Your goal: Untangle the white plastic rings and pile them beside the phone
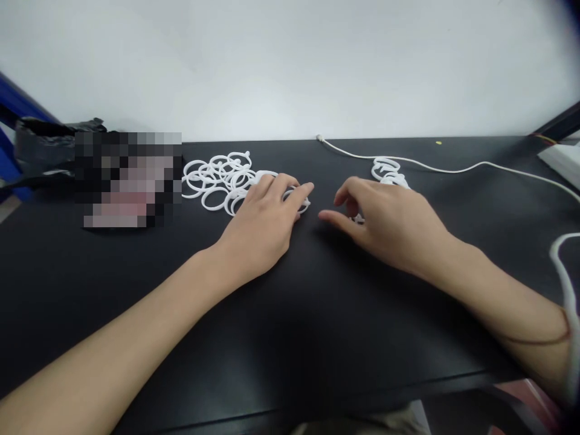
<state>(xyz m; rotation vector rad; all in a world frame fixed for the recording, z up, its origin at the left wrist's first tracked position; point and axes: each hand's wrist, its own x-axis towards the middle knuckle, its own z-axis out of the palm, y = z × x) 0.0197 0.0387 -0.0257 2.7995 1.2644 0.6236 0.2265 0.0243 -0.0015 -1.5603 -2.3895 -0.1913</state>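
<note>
- Left hand (265,226) lying palm down on the black bench (290,338), fingers (296,196) stretched out flat over the near edge of a pile of white plastic rings (217,178). Touching the nearest rings, not really gripping any as far as can be seen.
- Pile spread loose on the bench, left of centre, toward the far edge, rings overlapping each other.
- Right hand (389,223) just beside the left, small gap between them, fingers curled loosely, index finger pointing toward the left hand. Bit of white ring showing under the curled fingers, but can't tell if actually pinched or just covered.
- Second, smaller bunch of white rings (387,170) right behind the right hand, touching or nearly touching the knuckles.
- White cable (453,169) running along the back of the bench off to the right.
- Black bag (49,145) at the far left corner, next to a blurred-out patch.
</note>
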